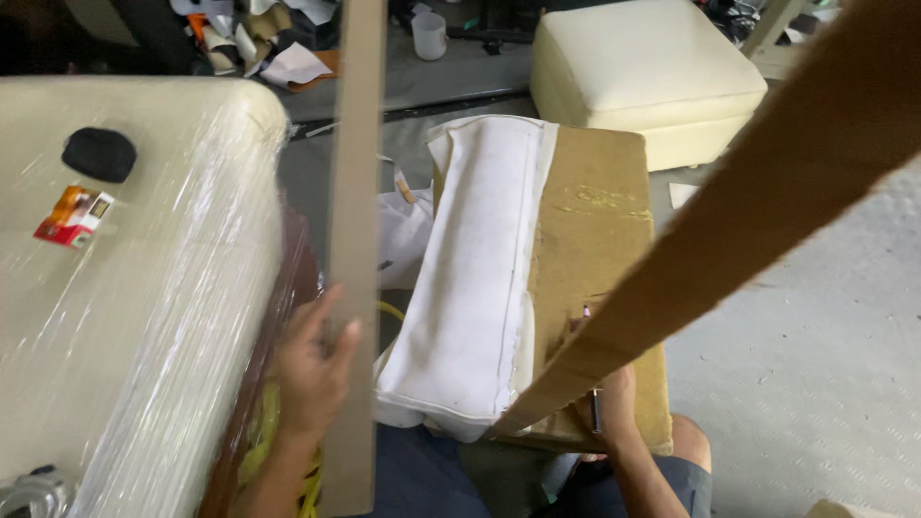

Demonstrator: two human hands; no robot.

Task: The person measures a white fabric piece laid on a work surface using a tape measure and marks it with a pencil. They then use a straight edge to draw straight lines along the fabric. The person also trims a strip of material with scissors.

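- Lower left of frame, my left hand (312, 369) pinched a long grey strip (355, 192).
- Lower centre, my right hand (609, 408) gripped a brown cardboard strip (729, 221) and a pen (596, 408).

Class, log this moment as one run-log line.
left hand: grips grey strip | right hand: holds brown strip, pen | white cushion cover between

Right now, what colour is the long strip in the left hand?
Pale greyish tan strip, clearest in the head view.

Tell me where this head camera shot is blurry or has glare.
Head view: glare streaks on the plastic-wrapped cushion; the brown strip at the right hand is soft with blur; the pale strip in the left hand is sharper.
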